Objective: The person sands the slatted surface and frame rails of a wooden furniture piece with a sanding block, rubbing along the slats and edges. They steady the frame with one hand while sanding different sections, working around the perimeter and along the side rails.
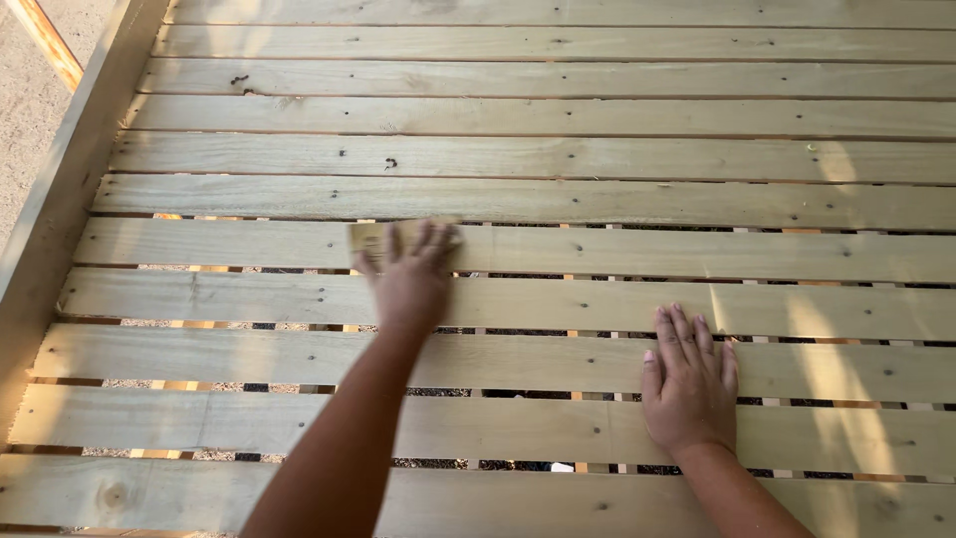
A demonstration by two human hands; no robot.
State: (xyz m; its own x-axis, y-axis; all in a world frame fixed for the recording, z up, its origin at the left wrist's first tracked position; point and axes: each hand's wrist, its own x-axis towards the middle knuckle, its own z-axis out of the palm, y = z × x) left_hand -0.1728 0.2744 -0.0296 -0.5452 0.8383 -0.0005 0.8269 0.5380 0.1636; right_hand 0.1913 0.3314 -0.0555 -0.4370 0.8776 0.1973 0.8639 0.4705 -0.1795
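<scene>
My left hand (413,279) reaches out over a pale wooden slat (647,251) and presses a tan piece of sandpaper (366,239) flat against it; the hand looks motion-blurred. The paper sticks out to the left of my fingers. My right hand (689,384) lies flat, palm down, fingers spread, on a nearer slat (199,359) and holds nothing. Both forearms enter from the bottom edge.
Several parallel pale boards form a slatted deck (558,115) with narrow gaps showing gravel and joists beneath. A raised wooden side rail (70,179) runs along the left edge, with sandy ground (25,90) beyond it. Sunlight patches fall at the right.
</scene>
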